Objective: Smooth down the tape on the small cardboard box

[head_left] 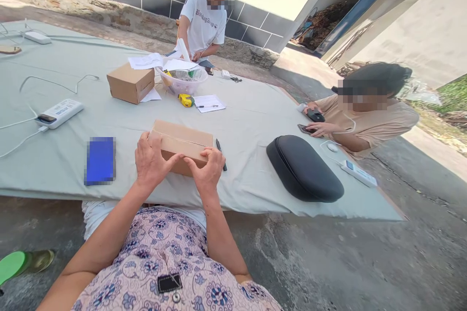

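A closed brown cardboard box (182,137) rests on the cloth-covered table in front of me. My left hand (150,159) grips its left end, fingers over the top corner and thumb across the front. Around the right end is my right hand (208,165), its fingers bent on the top edge. The thumbs almost meet at the front of the box, and part of the front face is hidden behind them. A black marker pen (221,154) lies just right of my right hand. To the left of my left hand is a blue, blurred-out rectangle (99,161).
Behind stand another cardboard box (127,82), a plastic basket (182,82) with papers, and a yellow tape measure (186,100). A black padded case (304,167) lies at right, a white power strip (60,112) at left. Two people (204,24) sit across and at the right.
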{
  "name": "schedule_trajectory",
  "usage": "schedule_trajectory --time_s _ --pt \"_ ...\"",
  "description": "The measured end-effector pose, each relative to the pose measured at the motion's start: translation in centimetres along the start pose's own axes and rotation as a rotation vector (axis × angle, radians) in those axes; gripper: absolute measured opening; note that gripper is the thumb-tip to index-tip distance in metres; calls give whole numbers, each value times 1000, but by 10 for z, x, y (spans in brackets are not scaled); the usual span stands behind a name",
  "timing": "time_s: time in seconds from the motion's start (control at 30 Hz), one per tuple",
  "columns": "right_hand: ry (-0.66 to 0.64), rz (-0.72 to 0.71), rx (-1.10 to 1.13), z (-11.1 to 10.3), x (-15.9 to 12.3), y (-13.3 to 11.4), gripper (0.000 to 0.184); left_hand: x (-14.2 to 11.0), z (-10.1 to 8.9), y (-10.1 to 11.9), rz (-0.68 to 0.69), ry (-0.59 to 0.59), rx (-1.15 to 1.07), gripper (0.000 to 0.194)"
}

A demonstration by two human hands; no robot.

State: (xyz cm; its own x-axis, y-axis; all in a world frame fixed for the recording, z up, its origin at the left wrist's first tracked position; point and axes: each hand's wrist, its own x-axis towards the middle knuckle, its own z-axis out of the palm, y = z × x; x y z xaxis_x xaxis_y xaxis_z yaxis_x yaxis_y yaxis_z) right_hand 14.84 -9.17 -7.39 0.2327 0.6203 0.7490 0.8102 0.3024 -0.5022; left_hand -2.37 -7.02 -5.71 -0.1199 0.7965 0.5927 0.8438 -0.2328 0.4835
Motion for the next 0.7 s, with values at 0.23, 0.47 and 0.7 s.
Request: schedule_trajectory --time_s 0.23,0.47,0.7 --pt "-28 -7 126 -5 -2 11 30 1 2 -3 137 3 26 72" --pt "-86 32 307 -13 -3 26 25 1 4 -4 124 -31 19 78" --pt "-132 113 448 -12 -2 35 29 -5 -1 6 153 -33 41 60"
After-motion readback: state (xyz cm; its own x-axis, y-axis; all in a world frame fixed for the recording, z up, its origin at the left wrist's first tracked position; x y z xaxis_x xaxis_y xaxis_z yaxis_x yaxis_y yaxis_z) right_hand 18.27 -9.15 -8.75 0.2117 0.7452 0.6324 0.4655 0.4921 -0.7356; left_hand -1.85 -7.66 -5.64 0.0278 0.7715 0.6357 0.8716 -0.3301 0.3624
